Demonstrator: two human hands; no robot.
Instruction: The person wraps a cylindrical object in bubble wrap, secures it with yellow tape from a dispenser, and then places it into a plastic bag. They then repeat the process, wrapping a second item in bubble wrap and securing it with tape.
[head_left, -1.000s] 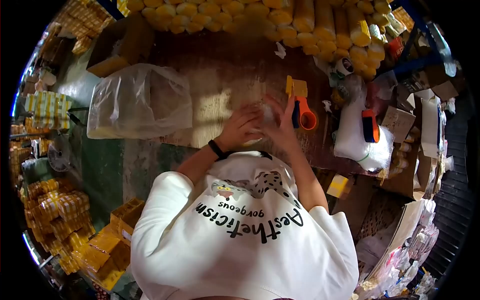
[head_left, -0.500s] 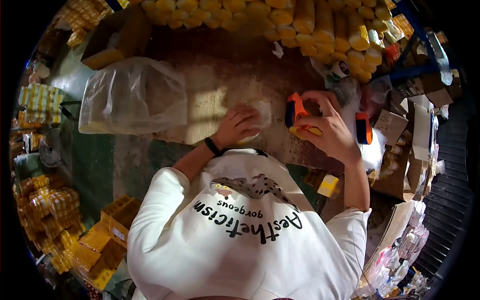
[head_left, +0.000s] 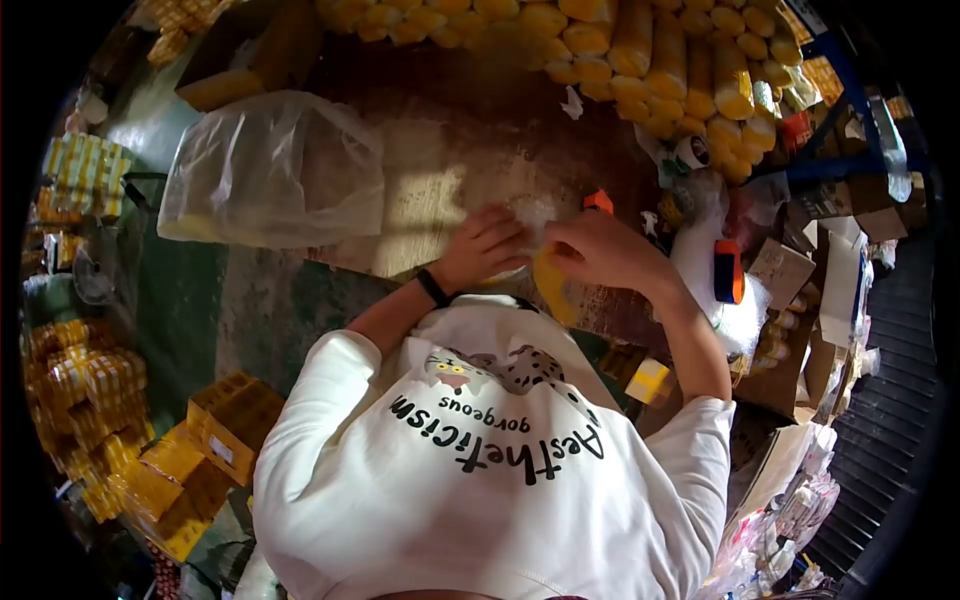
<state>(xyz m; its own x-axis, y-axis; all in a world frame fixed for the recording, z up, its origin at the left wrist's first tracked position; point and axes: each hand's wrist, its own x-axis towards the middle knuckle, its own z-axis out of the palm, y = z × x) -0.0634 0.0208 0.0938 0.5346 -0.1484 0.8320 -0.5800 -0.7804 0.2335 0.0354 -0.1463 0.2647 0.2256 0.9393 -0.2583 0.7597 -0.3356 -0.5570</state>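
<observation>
My left hand (head_left: 487, 245), with a black band at its wrist, rests at the near edge of the wooden table. Its fingers curl against a clear plastic-wrapped bundle (head_left: 532, 212), whose contents I cannot make out. Close on the bundle's right is my right hand (head_left: 605, 248), its fingers pinched together at a strip of yellow tape (head_left: 553, 288) that hangs toward my shirt. Behind the right hand an orange tape dispenser (head_left: 598, 201) shows only its top; the rest is hidden.
A large clear plastic bag (head_left: 275, 175) lies left on the table (head_left: 425, 185). Yellow-capped rolls (head_left: 665, 75) are piled along the back. A second orange-and-blue dispenser (head_left: 729, 272) stands right, beside white wrap (head_left: 700, 250). An open carton (head_left: 250, 65) sits back left.
My right hand has moved left from the tape dispenser to beside the bundle, and a yellow tape strip now hangs below its fingers. My left hand stays at the bundle.
</observation>
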